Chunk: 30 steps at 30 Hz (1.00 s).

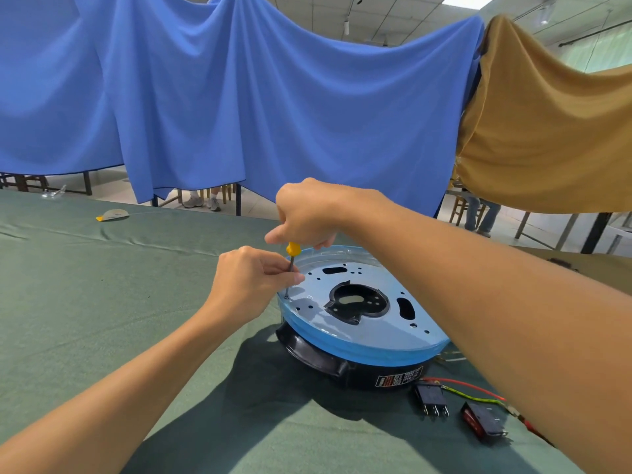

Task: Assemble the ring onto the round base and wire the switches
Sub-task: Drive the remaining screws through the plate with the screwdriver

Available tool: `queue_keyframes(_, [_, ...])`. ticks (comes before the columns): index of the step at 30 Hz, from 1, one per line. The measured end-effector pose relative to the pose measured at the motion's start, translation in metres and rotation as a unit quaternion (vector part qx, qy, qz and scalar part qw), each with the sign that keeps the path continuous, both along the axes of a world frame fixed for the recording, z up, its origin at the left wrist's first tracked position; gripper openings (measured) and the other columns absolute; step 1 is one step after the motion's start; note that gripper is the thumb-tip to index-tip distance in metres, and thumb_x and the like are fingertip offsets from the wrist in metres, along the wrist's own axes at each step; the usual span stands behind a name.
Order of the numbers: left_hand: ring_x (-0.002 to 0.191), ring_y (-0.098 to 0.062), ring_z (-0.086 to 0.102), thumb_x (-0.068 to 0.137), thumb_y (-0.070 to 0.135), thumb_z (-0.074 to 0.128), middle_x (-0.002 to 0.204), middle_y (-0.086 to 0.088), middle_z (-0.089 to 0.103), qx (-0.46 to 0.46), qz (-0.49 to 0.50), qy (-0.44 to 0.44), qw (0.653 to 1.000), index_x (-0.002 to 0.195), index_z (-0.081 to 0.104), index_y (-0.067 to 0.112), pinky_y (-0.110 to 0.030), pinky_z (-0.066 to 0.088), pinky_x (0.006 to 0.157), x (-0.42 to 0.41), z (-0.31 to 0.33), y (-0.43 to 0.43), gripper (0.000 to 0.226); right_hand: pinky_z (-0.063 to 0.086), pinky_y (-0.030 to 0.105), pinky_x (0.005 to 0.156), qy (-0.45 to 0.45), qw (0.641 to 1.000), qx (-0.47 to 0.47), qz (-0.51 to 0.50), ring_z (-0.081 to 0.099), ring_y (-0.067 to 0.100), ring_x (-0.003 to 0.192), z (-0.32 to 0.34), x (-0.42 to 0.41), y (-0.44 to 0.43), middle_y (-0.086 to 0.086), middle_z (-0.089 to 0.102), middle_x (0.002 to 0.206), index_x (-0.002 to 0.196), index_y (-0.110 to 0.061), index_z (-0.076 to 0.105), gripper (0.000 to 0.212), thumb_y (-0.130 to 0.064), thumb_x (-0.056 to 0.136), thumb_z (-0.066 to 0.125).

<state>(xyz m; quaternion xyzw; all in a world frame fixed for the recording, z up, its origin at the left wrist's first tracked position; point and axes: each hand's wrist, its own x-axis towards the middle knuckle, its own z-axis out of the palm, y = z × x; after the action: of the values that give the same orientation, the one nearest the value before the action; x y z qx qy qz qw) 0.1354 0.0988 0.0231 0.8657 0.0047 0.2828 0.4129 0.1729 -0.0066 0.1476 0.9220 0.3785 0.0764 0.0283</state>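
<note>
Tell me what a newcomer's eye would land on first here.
The blue cloth draped across the top half grabs the eye first. Below it, at centre, the right hand grips a yellow-handled screwdriver upright on the left rim of the round base, while the left hand pinches its shaft. Two switches lie on the green table at lower right.

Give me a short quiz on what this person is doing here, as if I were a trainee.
1. Fill in: the left hand pinches the metal ____ of the screwdriver just above the plate.
2. Which hand grips the screwdriver's yellow handle? A) left hand B) right hand C) neither
3. True or false: the black switch and the red switch lie on the green cloth beside the round base.
Key: 1 shaft; 2 B; 3 true.
</note>
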Motion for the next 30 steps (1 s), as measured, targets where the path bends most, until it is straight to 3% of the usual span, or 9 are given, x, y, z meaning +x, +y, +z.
queue_keyframes(3, [0.092, -0.015, 0.07, 0.089, 0.019, 0.07, 0.086, 0.002, 0.077, 0.024, -0.036, 0.034, 0.998, 0.095, 0.079, 0.016, -0.04, 0.053, 0.09, 0.002, 0.002, 0.002, 0.011, 0.046, 0.023, 0.05, 0.018, 0.999, -0.033, 0.01, 0.067, 0.015, 0.052, 0.007, -0.003, 0.001, 0.003, 0.062, 0.086, 0.102, -0.018, 0.055, 0.019, -0.023, 0.086, 0.062])
queue_keyframes(6, [0.097, -0.008, 0.069, 0.093, 0.017, 0.066, 0.094, 0.006, 0.077, 0.01, -0.063, 0.057, 0.996, 0.105, 0.076, 0.014, -0.037, 0.052, 0.095, 0.002, 0.002, 0.004, 0.016, 0.042, 0.027, 0.05, -0.027, 0.999, 0.011, 0.028, 0.063, 0.022, 0.058, 0.0, -0.004, 0.002, 0.004, 0.053, 0.074, 0.08, -0.017, 0.051, 0.011, -0.018, 0.086, 0.06])
queue_keyframes(10, [0.068, 0.001, 0.068, 0.074, 0.02, 0.084, 0.071, 0.011, 0.073, -0.04, 0.009, -0.012, 0.999, 0.077, 0.078, 0.02, -0.014, 0.053, 0.068, 0.0, -0.001, 0.002, 0.007, 0.031, 0.028, 0.049, -0.072, 0.997, 0.012, 0.003, 0.048, 0.017, 0.057, -0.005, -0.007, 0.002, 0.0, 0.044, 0.072, 0.068, -0.02, 0.038, 0.034, -0.037, 0.091, 0.056])
queue_keyframes(14, [0.078, -0.01, 0.07, 0.08, 0.018, 0.08, 0.075, 0.005, 0.076, -0.021, -0.004, 0.007, 1.0, 0.081, 0.081, 0.017, -0.029, 0.055, 0.076, 0.002, 0.002, 0.004, 0.002, 0.039, 0.026, 0.048, -0.026, 0.999, -0.004, 0.027, 0.059, 0.02, 0.06, 0.003, -0.007, 0.006, 0.004, 0.052, 0.082, 0.084, -0.019, 0.05, 0.006, -0.018, 0.085, 0.056])
queue_keyframes(16, [0.084, -0.009, 0.071, 0.085, 0.017, 0.075, 0.081, 0.007, 0.077, -0.016, -0.034, 0.025, 0.999, 0.09, 0.08, 0.016, -0.028, 0.056, 0.082, 0.002, 0.002, 0.004, 0.007, 0.04, 0.03, 0.052, -0.048, 0.998, 0.036, 0.024, 0.053, 0.021, 0.063, -0.001, -0.004, 0.005, 0.003, 0.045, 0.083, 0.075, -0.022, 0.044, 0.017, -0.018, 0.085, 0.058])
queue_keyframes(19, [0.073, -0.002, 0.069, 0.078, 0.019, 0.081, 0.073, 0.011, 0.075, -0.034, -0.011, -0.01, 0.999, 0.086, 0.08, 0.016, -0.017, 0.054, 0.07, 0.0, 0.0, 0.004, 0.009, 0.031, 0.03, 0.051, -0.067, 0.996, 0.054, 0.001, 0.042, 0.019, 0.061, -0.009, -0.002, 0.002, 0.001, 0.038, 0.076, 0.067, -0.021, 0.033, 0.035, -0.031, 0.091, 0.056])
queue_keyframes(23, [0.069, -0.014, 0.067, 0.08, 0.02, 0.08, 0.075, 0.0, 0.076, -0.01, 0.001, -0.004, 1.0, 0.083, 0.081, 0.018, -0.038, 0.056, 0.076, 0.002, 0.002, 0.005, 0.004, 0.036, 0.023, 0.046, -0.024, 1.0, 0.005, 0.004, 0.055, 0.021, 0.057, -0.001, -0.003, 0.002, 0.003, 0.049, 0.075, 0.076, -0.017, 0.044, 0.016, -0.021, 0.087, 0.055])
queue_keyframes(26, [0.086, -0.005, 0.07, 0.086, 0.018, 0.074, 0.084, 0.006, 0.077, -0.005, -0.04, 0.025, 0.999, 0.093, 0.08, 0.016, -0.03, 0.055, 0.085, 0.002, 0.003, 0.004, 0.009, 0.04, 0.028, 0.053, -0.027, 0.999, 0.047, 0.003, 0.052, 0.023, 0.063, -0.003, -0.001, 0.002, 0.004, 0.045, 0.081, 0.073, -0.02, 0.042, 0.019, -0.017, 0.086, 0.055])
queue_keyframes(30, [0.071, 0.0, 0.068, 0.078, 0.021, 0.081, 0.077, 0.006, 0.075, -0.011, 0.011, -0.021, 1.0, 0.087, 0.081, 0.016, -0.018, 0.054, 0.07, 0.0, 0.001, 0.001, 0.01, 0.036, 0.028, 0.051, -0.032, 0.998, 0.042, -0.025, 0.048, 0.02, 0.057, -0.007, 0.0, 0.0, 0.003, 0.046, 0.074, 0.068, -0.018, 0.04, 0.033, -0.033, 0.091, 0.057])
